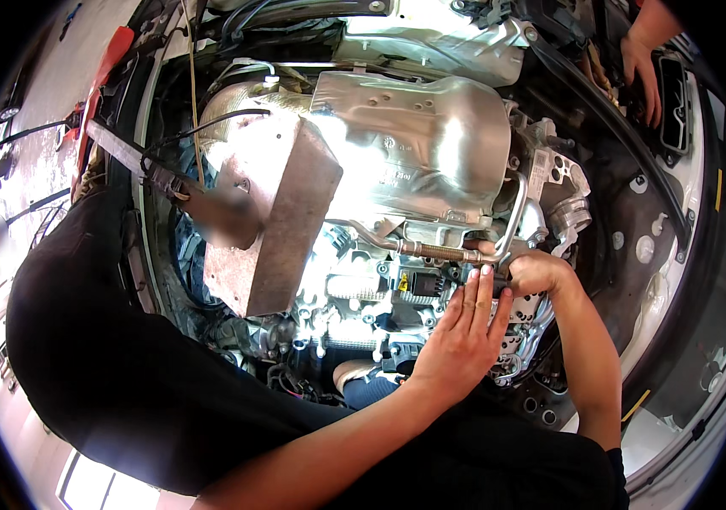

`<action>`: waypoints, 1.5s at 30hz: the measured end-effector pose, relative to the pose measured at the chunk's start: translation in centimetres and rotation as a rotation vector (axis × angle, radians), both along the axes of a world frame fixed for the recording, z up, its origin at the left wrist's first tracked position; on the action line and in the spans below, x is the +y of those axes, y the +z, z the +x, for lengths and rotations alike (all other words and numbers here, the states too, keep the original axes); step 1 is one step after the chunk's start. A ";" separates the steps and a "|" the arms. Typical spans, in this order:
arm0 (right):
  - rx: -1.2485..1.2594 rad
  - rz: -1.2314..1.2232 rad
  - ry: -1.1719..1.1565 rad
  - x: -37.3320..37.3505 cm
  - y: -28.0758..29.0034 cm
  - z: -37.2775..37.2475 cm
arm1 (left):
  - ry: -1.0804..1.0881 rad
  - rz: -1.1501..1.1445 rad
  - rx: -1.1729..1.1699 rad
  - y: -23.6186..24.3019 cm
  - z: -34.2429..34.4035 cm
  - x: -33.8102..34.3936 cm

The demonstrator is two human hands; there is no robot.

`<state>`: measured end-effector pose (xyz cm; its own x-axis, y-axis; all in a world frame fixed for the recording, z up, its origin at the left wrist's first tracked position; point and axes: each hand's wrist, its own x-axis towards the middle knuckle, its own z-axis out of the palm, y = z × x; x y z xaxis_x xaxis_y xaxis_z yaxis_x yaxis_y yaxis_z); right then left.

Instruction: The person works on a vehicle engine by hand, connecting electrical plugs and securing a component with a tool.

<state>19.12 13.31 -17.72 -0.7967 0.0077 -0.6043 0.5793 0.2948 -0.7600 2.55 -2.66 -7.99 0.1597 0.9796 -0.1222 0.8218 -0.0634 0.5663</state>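
Note:
My left hand (462, 342) lies over the engine (350, 289) with its fingers stretched out close together. Its fingertips reach toward the lower end of a bent metal pipe (516, 217) with a ribbed section (439, 252). Right beside them, my right hand (539, 272) is curled closed at the same pipe end. A dark piece shows between the two hands, and its kind is hidden by the fingers. Above the pipe sits a shiny metal heat shield (414, 149). A black connector block (427, 284) with a yellow tag is left of my left fingertips.
A box-shaped metal cover (282, 212) stands left of the heat shield. Another person's hand (642, 75) reaches in at the upper right, beside a black frame (674, 106). Dark blue cloth (367, 391) and some skin show below the engine. A black hose (609, 110) curves along the right.

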 end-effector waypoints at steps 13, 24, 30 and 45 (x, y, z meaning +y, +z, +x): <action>-0.317 -0.138 0.034 -0.1 0.2 -1.3 | 0.015 -0.004 0.125 0.8 -0.9 -1.2; -0.185 -0.186 -0.208 -0.8 3.2 -2.2 | 0.272 -0.093 -0.018 3.8 -4.6 -2.1; -0.107 0.216 -0.567 -4.4 7.7 0.3 | 0.782 -0.230 -0.510 2.9 -4.9 -3.9; 0.481 -0.710 -1.575 -16.2 15.5 -3.2 | 1.079 -0.821 -1.295 9.1 -6.5 8.5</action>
<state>15.92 -2.92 -2.20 -0.3858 0.7250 -0.5706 -0.3241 -0.6856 -0.6519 -3.92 5.86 1.12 -0.0403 0.4768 -0.8781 -0.5901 0.6979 0.4060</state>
